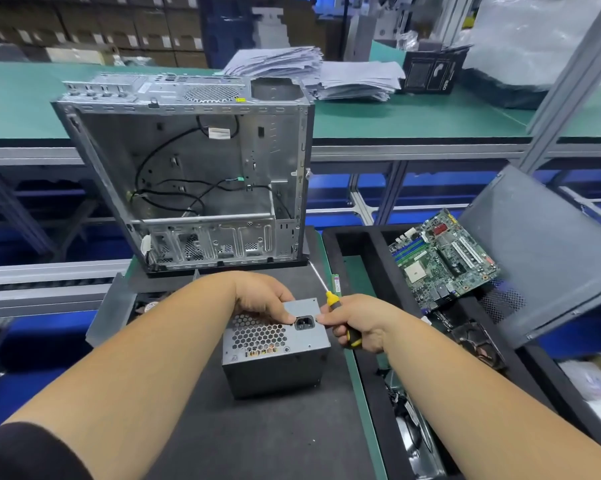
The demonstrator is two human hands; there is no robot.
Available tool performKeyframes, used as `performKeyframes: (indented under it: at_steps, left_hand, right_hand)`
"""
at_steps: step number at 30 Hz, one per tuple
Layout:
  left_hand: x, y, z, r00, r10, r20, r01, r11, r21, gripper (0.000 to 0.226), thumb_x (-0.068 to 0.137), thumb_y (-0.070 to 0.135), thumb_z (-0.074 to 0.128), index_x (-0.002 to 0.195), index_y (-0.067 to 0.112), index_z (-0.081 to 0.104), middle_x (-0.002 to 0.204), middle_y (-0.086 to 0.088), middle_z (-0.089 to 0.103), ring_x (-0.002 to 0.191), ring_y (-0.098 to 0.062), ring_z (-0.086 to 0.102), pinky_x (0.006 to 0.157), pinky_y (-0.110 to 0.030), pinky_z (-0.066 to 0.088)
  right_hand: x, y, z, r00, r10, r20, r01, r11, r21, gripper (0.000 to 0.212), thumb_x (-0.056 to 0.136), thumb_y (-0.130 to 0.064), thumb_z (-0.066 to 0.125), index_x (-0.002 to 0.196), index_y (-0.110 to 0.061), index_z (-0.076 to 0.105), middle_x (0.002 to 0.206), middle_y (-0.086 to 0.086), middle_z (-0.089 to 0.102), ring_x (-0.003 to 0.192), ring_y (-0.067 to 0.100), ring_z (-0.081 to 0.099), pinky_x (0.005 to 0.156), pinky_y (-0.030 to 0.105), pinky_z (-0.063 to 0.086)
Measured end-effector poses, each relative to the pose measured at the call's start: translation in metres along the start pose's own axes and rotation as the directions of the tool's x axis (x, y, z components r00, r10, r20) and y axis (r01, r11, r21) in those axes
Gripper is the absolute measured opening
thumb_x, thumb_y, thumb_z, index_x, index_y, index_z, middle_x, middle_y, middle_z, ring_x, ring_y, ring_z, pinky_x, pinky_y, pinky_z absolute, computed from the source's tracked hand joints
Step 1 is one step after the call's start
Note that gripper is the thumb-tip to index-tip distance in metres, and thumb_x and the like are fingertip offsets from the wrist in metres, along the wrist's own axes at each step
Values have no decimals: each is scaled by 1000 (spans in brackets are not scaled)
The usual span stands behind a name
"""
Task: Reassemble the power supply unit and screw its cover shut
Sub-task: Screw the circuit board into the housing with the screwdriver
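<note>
The grey power supply unit (pixel 274 348) stands on the dark mat, its honeycomb grille and black power socket facing up. My left hand (pixel 262 299) grips its far top edge, fingers curled over the panel near the socket. My right hand (pixel 354 327) holds a screwdriver (pixel 333 301) with a yellow and black handle. The screwdriver's metal shaft points away up and to the left, off the unit. My right fingertips touch the unit's right top edge beside the socket.
An empty computer case (pixel 195 174) stands open just behind the unit. To the right, a black foam tray (pixel 364 244) holds a green motherboard (pixel 444 261), a fan and cables. A grey side panel (pixel 548 258) leans there. Paper stacks (pixel 326 72) lie on the far green bench.
</note>
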State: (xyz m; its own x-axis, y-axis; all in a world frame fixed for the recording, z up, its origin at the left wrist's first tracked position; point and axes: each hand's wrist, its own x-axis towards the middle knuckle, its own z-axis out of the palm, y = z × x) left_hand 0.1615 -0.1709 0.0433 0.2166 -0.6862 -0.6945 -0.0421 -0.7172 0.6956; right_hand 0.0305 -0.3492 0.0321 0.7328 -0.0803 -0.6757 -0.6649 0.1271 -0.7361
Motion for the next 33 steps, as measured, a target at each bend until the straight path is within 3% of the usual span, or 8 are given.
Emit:
performKeyframes:
  at_steps: [7, 10, 14, 19, 22, 33]
  left_hand:
    - [3, 7, 5, 998, -22, -59, 23, 1000, 10, 14, 92, 12, 63, 105, 8, 65, 98, -13, 68, 91, -30, 62, 87, -44, 50]
    - [6, 12, 9, 999, -13, -52, 17, 996, 82, 25, 91, 22, 67, 110, 6, 65, 100, -12, 68, 88, -26, 61, 85, -41, 49]
    - [6, 10, 8, 1000, 7, -20, -6, 998, 58, 19, 93, 20, 65, 107, 8, 66, 97, -10, 70, 81, -22, 64, 75, -33, 53]
    - [7, 4, 6, 1000, 21, -21, -21, 1000, -23, 14, 95, 18, 62, 104, 10, 69, 98, -12, 70, 84, -26, 64, 80, -40, 51]
    - [8, 2, 7, 998, 23, -67, -26, 999, -45, 9, 94, 17, 63, 98, 14, 70, 90, -8, 72, 78, -22, 65, 75, -35, 53]
    - [5, 7, 11, 990, -27, -138, 17, 997, -73, 11, 96, 11, 58, 103, 10, 67, 95, -13, 67, 82, -26, 61, 75, -36, 50]
  right_hand:
    - [1, 2, -1, 1000, 17, -9, -16, 999, 48, 14, 88, 0, 67, 86, -11, 60, 51, -4, 55, 44, 5, 37, 42, 18, 37]
    - [0, 2, -1, 1000, 17, -8, -17, 998, 55, 16, 88, 1, 67, 85, -12, 59, 51, -4, 55, 44, 6, 37, 40, 18, 37]
    - [0, 2, -1, 1000, 10, -1, -10, 999, 36, 15, 88, 2, 67, 86, -11, 59, 53, -3, 55, 44, 6, 38, 40, 18, 37]
    - [2, 2, -4, 1000, 17, 4, -17, 1000, -1, 14, 88, 0, 68, 86, -11, 60, 52, -4, 56, 43, 6, 38, 40, 19, 38]
    - [3, 1, -4, 1000, 23, 4, -23, 1000, -8, 12, 88, 0, 68, 88, -10, 60, 51, -3, 57, 42, 6, 39, 40, 19, 38]
    - [3, -1, -4, 996, 84, 21, -84, 996, -5, 11, 87, -3, 68, 87, -13, 62, 58, 0, 62, 44, 8, 39, 41, 19, 37]
